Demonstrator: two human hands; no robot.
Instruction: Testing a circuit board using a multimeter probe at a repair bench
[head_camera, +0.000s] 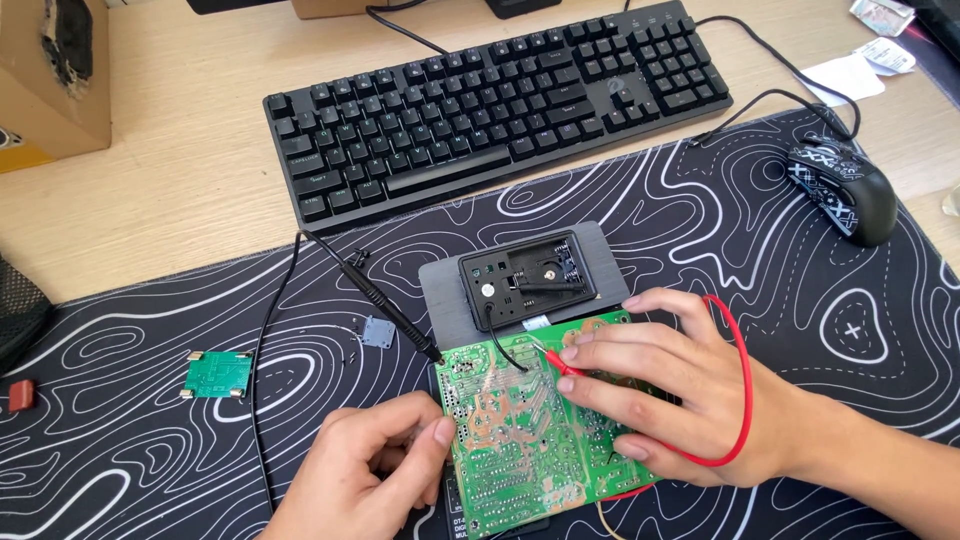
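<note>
A large green circuit board (520, 430) lies solder side up on the black patterned desk mat (150, 450). My left hand (370, 480) grips its left edge with thumb and fingers. My right hand (660, 395) rests on the board's right part and pinches a red probe (560, 362), its tip touching the board; the red lead (742, 390) loops over my wrist. A black probe (390, 305) lies on the mat, its tip at the board's upper left corner. Behind the board sits a black open device (525, 278) on a grey plate (445, 300).
A black keyboard (490, 100) lies at the back, and a black patterned mouse (845, 190) at the right. A small green board (218, 373) and a small grey part (378, 333) lie on the mat at left. A cardboard box (50, 80) stands at top left.
</note>
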